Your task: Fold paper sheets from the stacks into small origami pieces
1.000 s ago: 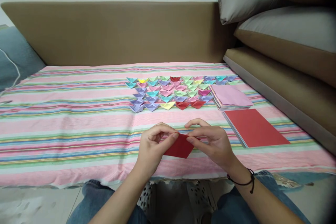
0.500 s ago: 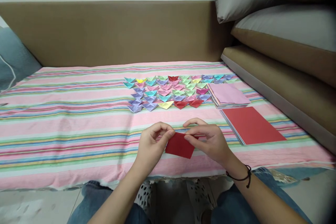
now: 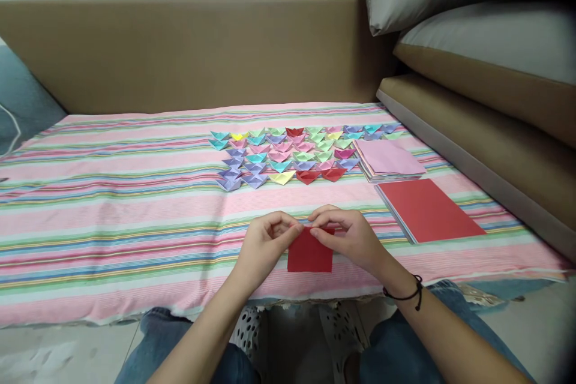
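A small red sheet of paper (image 3: 310, 253), roughly square, hangs upright between my hands above the front part of the striped cloth (image 3: 135, 216). My left hand (image 3: 270, 240) pinches its top left edge between thumb and forefinger. With thumb and fingers my right hand (image 3: 348, 237) grips the top edge nearer the right corner. Fingertips of both hands nearly meet along that edge. Whether the paper is folded over at the top is hidden by the fingers.
Rows of colourful folded paper pieces (image 3: 281, 156) lie beyond my hands. To the right are a stack of pink-topped paper (image 3: 391, 157) and a stack of larger red-topped sheets (image 3: 432, 210). Cushions (image 3: 486, 42) are piled along the right side; a brown backrest (image 3: 189, 54) stands behind.
The red paper has turned from tilted to nearly level. My right hand has shifted a little left, closer to my left hand. The view has moved slightly.
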`<state>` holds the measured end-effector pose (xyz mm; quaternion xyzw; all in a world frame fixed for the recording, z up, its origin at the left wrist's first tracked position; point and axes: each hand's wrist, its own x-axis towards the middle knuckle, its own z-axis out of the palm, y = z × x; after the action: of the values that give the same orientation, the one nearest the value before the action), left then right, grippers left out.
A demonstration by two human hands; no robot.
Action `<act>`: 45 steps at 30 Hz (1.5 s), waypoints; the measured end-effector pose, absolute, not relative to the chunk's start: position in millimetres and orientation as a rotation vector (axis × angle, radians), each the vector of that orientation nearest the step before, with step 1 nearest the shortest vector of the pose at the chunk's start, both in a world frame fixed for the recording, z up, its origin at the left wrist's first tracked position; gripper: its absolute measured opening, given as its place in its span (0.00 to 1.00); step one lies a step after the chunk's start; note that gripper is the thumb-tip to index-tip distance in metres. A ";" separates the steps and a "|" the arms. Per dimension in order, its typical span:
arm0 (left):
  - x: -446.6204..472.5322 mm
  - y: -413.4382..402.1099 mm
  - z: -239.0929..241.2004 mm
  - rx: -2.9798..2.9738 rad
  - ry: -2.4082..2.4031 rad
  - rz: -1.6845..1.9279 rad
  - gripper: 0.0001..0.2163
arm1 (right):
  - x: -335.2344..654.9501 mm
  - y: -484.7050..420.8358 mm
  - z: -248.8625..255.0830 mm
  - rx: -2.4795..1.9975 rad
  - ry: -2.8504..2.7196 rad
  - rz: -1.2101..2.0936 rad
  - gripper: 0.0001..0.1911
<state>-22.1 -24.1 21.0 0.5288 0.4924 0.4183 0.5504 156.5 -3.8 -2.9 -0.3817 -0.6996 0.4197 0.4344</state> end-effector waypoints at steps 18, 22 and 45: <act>-24.5 -18.1 14.5 1.222 1.229 1.031 0.12 | 156.8 1.5 -5.8 -1.045 -1.640 1.196 0.08; -29.9 -15.8 16.6 1.115 1.200 1.021 0.12 | 158.2 3.1 -5.5 -1.076 -1.464 1.419 0.11; -45.1 -7.8 7.7 0.995 0.706 0.929 0.12 | 169.2 3.3 -1.7 -1.003 -1.290 1.799 0.10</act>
<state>-45.1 -7.8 7.7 0.4501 0.3193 0.4205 0.7202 169.2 3.3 -1.7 -0.3869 -0.4974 0.6939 0.3483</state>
